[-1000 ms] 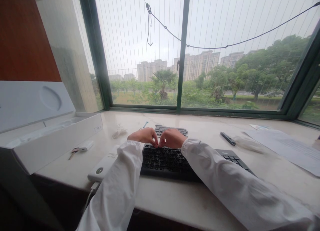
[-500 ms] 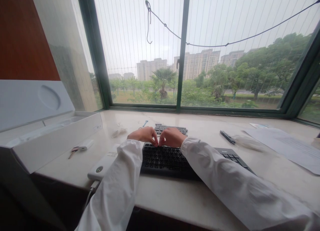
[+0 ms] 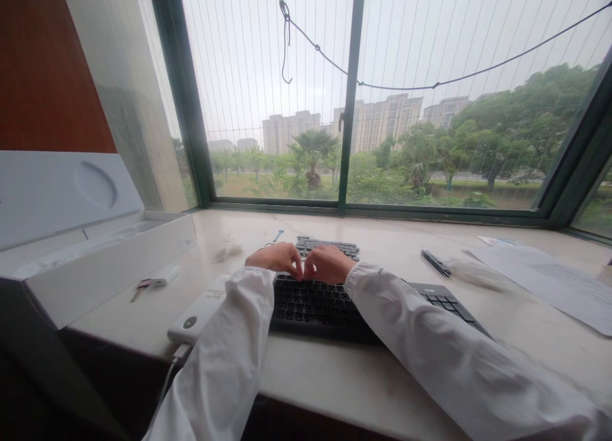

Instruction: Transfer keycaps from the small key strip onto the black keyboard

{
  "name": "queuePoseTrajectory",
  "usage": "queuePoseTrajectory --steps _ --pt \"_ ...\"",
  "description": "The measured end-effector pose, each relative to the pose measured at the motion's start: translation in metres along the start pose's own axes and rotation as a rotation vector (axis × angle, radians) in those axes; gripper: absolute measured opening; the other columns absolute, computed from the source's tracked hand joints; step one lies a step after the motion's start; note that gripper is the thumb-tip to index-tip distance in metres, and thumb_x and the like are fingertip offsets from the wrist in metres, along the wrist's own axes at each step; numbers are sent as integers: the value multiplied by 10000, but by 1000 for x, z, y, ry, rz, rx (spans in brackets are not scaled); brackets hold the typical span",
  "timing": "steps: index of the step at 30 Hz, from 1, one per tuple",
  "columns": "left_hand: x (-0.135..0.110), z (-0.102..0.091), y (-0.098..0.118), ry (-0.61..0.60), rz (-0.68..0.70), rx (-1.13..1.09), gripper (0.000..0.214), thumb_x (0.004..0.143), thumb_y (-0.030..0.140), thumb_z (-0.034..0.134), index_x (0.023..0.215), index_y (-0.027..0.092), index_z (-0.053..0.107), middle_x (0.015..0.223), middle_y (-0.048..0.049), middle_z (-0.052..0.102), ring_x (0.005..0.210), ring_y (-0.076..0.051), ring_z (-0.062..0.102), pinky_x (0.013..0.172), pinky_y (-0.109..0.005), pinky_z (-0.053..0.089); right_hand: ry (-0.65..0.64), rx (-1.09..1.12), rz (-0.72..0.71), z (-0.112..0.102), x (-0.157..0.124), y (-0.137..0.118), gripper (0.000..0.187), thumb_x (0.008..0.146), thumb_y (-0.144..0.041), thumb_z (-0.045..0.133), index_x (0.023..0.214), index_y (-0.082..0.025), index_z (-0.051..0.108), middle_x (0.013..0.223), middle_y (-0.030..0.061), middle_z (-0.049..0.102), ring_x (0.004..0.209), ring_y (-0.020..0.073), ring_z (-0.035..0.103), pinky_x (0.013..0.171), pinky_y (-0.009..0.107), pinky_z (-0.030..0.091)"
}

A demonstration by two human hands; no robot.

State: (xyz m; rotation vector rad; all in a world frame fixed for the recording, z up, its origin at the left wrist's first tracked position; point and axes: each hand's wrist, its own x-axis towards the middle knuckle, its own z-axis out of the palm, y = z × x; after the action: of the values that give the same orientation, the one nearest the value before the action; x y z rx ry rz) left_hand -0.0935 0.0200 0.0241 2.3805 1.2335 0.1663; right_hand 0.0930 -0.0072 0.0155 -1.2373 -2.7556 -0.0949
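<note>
A black keyboard lies across the pale stone sill in front of me, many of its key positions showing without caps on the left and middle part. At its upper left edge my left hand is pinched, fingertips pointing down. Close beside it, my right hand is pinched too, its tips almost touching the left ones. Whatever sits between the fingers is too small to make out. Behind the hands lie rows of loose keycaps, partly hidden by the right hand. The number pad shows past my right sleeve.
On the left are an open white box, a key with a white fob and a white power bank with a cable. A small blue tool lies behind. To the right are a dark pen-like object, a plastic bag and paper.
Both hands stay pinched together at the same spot on the keyboard. The whole view has shifted very slightly.
</note>
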Motion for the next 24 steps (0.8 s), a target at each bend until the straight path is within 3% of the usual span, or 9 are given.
queuePoseTrajectory --steps 12,17,24 --pt "4 2 -5 13 -14 -8 326 564 450 768 812 238 761 714 9 661 691 -139 555 618 -231 358 21 22 2 0 0 -1 200 765 -391 601 818 -278 757 818 38 723 790 208 634 674 283 432" --pt "11 4 -11 1 -168 27 497 469 505 802 864 221 699 788 11 644 727 -146 547 612 -224 349 30 47 28 3 1 -1 169 733 -363 611 778 -290 756 808 24 725 780 199 635 651 269 430" --pt "18 2 -12 -153 -285 -72 512 441 554 804 697 186 559 553 52 458 540 -94 388 510 -226 264 4 47 28 1 1 -3 170 741 -325 595 789 -283 752 801 16 723 789 181 640 660 247 423"
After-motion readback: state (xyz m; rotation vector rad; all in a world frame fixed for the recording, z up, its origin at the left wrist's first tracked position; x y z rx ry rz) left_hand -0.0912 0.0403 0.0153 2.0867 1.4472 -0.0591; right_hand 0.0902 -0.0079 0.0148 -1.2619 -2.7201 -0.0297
